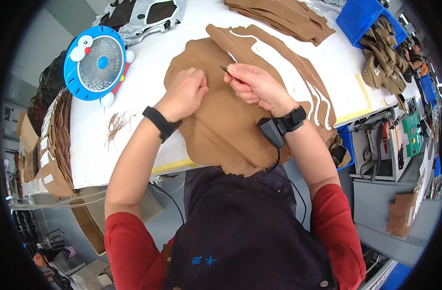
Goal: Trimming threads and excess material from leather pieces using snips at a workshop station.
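A large brown fabric piece [221, 135] lies on the white table, with more brown cut pieces [288, 53] edged with white strips beyond it. My left hand [187, 92] rests on the fabric's left part, fingers curled in; whether they pinch anything is hidden. My right hand [252, 87] grips a small dark pointed metal tool [223, 68], like snips or tweezers, just above the fabric. A black box-like device with a cable is strapped at my right wrist, and a black band is on my left wrist.
A blue fan [103, 63], loose threads [117, 123] and stacked brown pieces [56, 145] are at left. A silver-grey bundle [143, 24] and brown stack [279, 14] lie behind. Blue crates [356, 19] hold garments, right. A co-worker [414, 55] and grey machine stand [385, 188] are farther right.
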Motion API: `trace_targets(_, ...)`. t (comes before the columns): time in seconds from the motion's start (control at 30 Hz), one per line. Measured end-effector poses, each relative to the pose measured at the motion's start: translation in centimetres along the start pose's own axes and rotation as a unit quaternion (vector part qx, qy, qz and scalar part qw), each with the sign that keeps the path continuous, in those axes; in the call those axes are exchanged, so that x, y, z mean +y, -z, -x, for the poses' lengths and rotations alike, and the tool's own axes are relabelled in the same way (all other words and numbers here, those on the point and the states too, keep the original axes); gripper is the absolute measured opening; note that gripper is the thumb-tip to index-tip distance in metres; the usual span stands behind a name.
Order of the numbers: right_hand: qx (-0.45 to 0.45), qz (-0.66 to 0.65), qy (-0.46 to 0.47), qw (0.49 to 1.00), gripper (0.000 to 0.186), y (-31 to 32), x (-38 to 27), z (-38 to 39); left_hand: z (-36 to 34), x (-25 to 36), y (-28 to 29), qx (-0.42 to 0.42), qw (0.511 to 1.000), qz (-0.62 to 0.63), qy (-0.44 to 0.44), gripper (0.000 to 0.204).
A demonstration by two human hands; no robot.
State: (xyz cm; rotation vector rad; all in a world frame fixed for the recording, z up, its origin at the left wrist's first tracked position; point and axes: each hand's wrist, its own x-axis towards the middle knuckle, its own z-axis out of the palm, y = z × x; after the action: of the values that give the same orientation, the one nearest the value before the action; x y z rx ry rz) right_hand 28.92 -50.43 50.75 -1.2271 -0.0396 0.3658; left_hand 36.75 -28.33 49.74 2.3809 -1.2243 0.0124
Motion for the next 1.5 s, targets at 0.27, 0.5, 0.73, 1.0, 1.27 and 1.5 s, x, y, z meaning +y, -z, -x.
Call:
trace_targets(0.27,0.001,-0.05,0.006,0.999,0.032,0.5,0.6,-0.6,-0.1,-0.9,-0.4,0.028,0.974,0.22,0.053,0.01)
trace_targets(0.5,-0.012,-0.077,0.025,0.997,0.03,1.2,1.2,-0.6,0.0,0.1,0.7,-0.029,0.983,0.179,-0.01,0.031)
trace_targets(0.73,-0.009,-0.072,0.029,0.997,0.031,1.0,1.4,-0.6,-0.9,2.8,1.5,-0.112,0.986,0.107,0.064,0.023)
trace_targets(1.0,-0.007,-0.07,0.038,0.997,0.031,0.8,1.3,-0.8,1.3,1.3,-1.4,0.132,0.989,0.053,-0.047,0.011)
trace_targets(1.27,-0.022,-0.012,0.043,0.999,0.028,0.2,0.9,-1.5,0.9,-0.4,-1.7,0.115,0.95,0.256,0.135,0.009)
trace_targets(1.5,-0.047,0.206,0.015,0.977,0.026,-0.1,0.5,-2.3,0.1,-1.2,-0.9,0.097,0.897,0.366,0.227,0.008)
